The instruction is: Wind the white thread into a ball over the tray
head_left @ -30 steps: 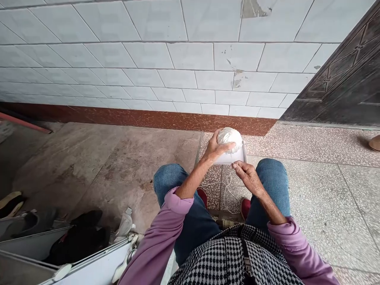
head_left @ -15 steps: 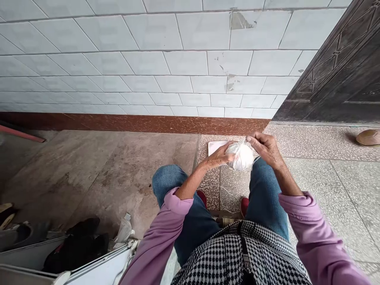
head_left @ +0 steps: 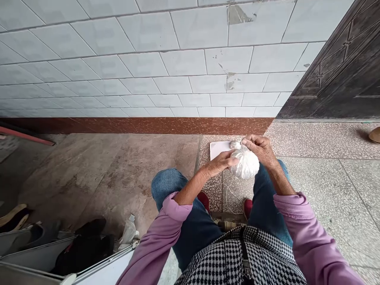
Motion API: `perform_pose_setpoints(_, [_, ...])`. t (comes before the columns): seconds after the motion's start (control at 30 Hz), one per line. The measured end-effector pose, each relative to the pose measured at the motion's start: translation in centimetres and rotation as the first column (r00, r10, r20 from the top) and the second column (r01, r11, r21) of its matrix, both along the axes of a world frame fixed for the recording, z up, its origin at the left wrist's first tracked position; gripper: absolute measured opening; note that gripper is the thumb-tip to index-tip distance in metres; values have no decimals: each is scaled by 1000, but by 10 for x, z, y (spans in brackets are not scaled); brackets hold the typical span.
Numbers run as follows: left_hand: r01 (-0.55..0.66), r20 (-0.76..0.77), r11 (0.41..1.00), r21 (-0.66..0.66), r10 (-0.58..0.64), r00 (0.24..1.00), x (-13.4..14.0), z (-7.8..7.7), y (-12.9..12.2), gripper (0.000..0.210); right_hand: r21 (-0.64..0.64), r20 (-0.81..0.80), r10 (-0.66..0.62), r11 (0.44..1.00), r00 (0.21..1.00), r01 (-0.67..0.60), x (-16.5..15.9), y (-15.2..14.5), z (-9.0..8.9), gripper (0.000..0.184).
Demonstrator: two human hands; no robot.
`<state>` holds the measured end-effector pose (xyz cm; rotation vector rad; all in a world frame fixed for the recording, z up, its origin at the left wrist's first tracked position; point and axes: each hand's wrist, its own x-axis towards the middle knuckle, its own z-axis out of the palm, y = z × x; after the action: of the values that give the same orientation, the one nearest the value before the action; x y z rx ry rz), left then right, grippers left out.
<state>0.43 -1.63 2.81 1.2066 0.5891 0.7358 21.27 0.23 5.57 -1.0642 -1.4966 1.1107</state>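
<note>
A round white ball of yarn (head_left: 245, 164) hangs between my hands above my knees, with ridges running out from its top. My left hand (head_left: 223, 161) curls around its left side, the thumb on the near face and the fingers partly hidden behind. My right hand (head_left: 259, 148) pinches a white strand or gathered end at the top of the ball. Just behind it, a small whitish object (head_left: 235, 145) lies at the edge of a white tray (head_left: 219, 148) on the floor; its kind is unclear. A loose white string (head_left: 227, 194) trails over the floor between my feet.
The tiled wall (head_left: 142, 71) rises ahead, with a dark door (head_left: 350, 79) at right. A brown shoe (head_left: 375, 135) lies near the door. At lower left stands a white rack (head_left: 103, 269) with dark items and a crumpled plastic bag (head_left: 129, 231).
The ball has come slightly toward me and right, uncovering the small object by the tray. My right hand has moved a little left, still pinching. The view has shifted slightly.
</note>
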Motion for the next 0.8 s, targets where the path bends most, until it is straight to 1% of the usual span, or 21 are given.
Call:
perform_pose_setpoints(0.07, [41, 39, 997, -62, -39, 999, 0, 3, 1, 79, -24, -21, 3, 1000, 1000, -3, -1, 3, -6, 49])
perform_pose_setpoints(0.1, [43, 57, 995, -89, -38, 998, -1, 5, 2, 81, -36, -43, -17, 999, 999, 15, -2, 3, -11, 49])
perform_pose_setpoints(0.17, [-27, 82, 995, -94, 35, 996, -3, 8, 5, 86, -56, -78, -84, 995, 993, 80, -8, -2, -26, 50])
perform_pose_setpoints(0.23, [-100, 98, 988, -115, 111, 989, -5, 10, 8, 88, -91, -76, -138, 987, 988, 130, -16, -13, -43, 52])
perform_pose_setpoints(0.3, [-190, 97, 970, -154, 206, 974, -8, 10, 12, 87, -164, -48, -125, 980, 991, 116, -23, -28, -58, 54])
perform_pose_setpoints(0.33, [-241, 92, 956, -167, 259, 962, -9, 9, 14, 88, -199, -38, -98, 976, 994, 88, -26, -36, -63, 55])
perform_pose_setpoints(0.4, [-338, 90, 925, -175, 357, 930, -11, 7, 17, 89, -240, -29, -43, 970, 999, 34, -30, -51, -68, 56])
perform_pose_setpoints(0.5, [-423, 106, 890, -167, 443, 890, -14, 3, 21, 89, -214, 2, -3, 977, 1000, 4, -34, -69, -63, 59])
perform_pose_setpoints(0.57, [-468, 86, 872, -144, 482, 872, -14, -1, 24, 88, -167, 61, 5, 986, 998, 5, -38, -79, -55, 60])
perform_pose_setpoints(0.6, [-506, 58, 856, -108, 513, 856, -15, -4, 25, 88, -139, 97, 14, 990, 995, 0, -39, -84, -49, 60])
perform_pose_setpoints(0.67, [-594, -14, 804, 31, 594, 804, -16, -8, 28, 90, -84, 166, 42, 996, 985, -29, -42, -92, -37, 59])
perform_pose_setpoints(0.7, [-618, -48, 778, 116, 625, 779, -17, -10, 28, 91, -57, 195, 56, 997, 979, -46, -43, -95, -29, 58])
perform_pose_setpoints(0.73, [-615, -82, 765, 192, 637, 766, -17, -10, 28, 92, -31, 219, 66, 998, 973, -61, -42, -97, -21, 56])
perform_pose_setpoints(0.77, [-585, -118, 771, 250, 624, 772, -18, -10, 28, 93, -4, 241, 67, 998, 968, -68, -40, -97, -13, 54])
perform_pose_setpoints(0.8, [-534, -156, 796, 287, 588, 793, -18, -9, 26, 93, 23, 261, 60, 997, 963, -69, -37, -95, -4, 52])
